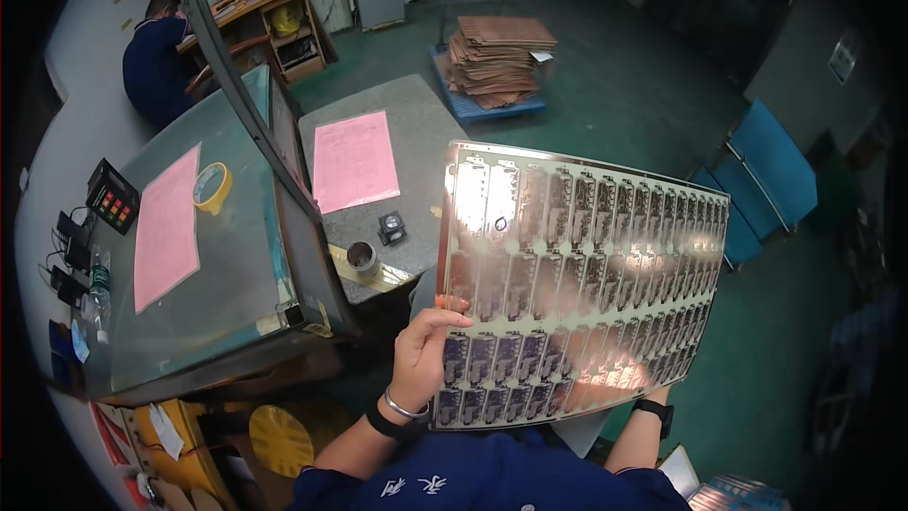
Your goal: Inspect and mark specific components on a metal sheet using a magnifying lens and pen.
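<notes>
The left hand (421,355) grasps the left edge of a large, shiny rectangular panel (582,293) with rows of small patterns, before the navy shirt (501,468); the right hand (656,396) is mostly hidden behind it, its grip impossible to tell. Beyond, a grey bench (409,99) carries a pink rectangular sheet (357,161).

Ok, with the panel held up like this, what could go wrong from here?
Slipping: the left hand holds the patterned panel by its left edge, but the right hand is mostly hidden behind it, so its hold cannot be confirmed; the panel might tip.
Smudging: the left thumb seems to lie over the patterned face, so bare skin could mark it.
Scratching: the metal bangle sits near the panel's lower left corner and might scrape it.
</notes>
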`<state>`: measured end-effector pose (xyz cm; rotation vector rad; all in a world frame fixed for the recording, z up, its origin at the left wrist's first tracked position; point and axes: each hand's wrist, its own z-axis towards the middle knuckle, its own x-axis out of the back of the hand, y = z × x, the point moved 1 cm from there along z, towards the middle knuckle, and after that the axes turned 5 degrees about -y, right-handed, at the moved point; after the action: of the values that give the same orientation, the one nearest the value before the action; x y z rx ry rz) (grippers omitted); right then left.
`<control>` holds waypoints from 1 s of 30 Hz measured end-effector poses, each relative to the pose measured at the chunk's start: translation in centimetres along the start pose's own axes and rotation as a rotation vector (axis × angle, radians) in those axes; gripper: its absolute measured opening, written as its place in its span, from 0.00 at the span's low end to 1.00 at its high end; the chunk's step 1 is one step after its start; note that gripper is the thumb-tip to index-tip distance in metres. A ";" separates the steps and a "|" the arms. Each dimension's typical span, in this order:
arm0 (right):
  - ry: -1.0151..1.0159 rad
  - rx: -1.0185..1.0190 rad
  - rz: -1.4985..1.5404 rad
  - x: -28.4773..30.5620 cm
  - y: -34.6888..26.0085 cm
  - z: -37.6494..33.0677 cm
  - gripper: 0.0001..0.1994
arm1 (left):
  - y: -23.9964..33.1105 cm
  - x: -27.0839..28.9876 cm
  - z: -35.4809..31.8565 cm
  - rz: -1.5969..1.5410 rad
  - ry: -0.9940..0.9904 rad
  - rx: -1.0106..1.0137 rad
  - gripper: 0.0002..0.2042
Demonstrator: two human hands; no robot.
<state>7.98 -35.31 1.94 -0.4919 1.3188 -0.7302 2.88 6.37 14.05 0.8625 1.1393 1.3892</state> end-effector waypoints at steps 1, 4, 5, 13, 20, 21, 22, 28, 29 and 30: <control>0.021 -0.003 -0.011 0.5 0.0 -0.3 0.25 | -0.1 -0.1 0.0 -0.002 -0.004 -0.003 0.10; 0.074 -0.013 -0.024 1.7 0.4 -0.8 0.25 | -0.3 -0.1 -0.1 0.011 -0.021 -0.037 0.10; 0.087 -0.018 -0.028 2.1 0.5 -0.9 0.25 | -0.3 -0.1 -0.1 0.017 -0.026 -0.064 0.10; 0.190 -0.046 -0.060 5.0 1.2 -2.0 0.25 | 0.0 -0.4 -0.1 0.029 -0.060 -0.097 0.10; 0.256 -0.068 -0.080 7.0 1.7 -2.6 0.25 | -0.1 -0.5 -0.2 0.016 -0.074 -0.122 0.10; 0.265 -0.068 -0.085 7.3 1.8 -2.7 0.25 | -0.2 -0.5 -0.2 0.012 -0.079 -0.124 0.10; 0.274 -0.067 -0.088 7.6 1.9 -2.8 0.25 | -0.1 -0.6 -0.2 0.012 -0.080 -0.124 0.10; 0.327 -0.080 -0.099 9.1 2.3 -3.6 0.24 | 0.0 -0.7 -0.2 0.011 -0.088 -0.124 0.10; 0.332 -0.083 -0.104 9.3 2.3 -3.7 0.24 | -0.2 -0.7 -0.3 0.010 -0.085 -0.126 0.10; 0.339 -0.085 -0.106 9.5 2.3 -3.8 0.24 | -0.3 -0.6 -0.3 0.010 -0.082 -0.127 0.10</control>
<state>5.57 -40.30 -7.01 -0.5245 1.6551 -0.8746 2.77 5.67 13.78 0.8273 0.9747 1.4053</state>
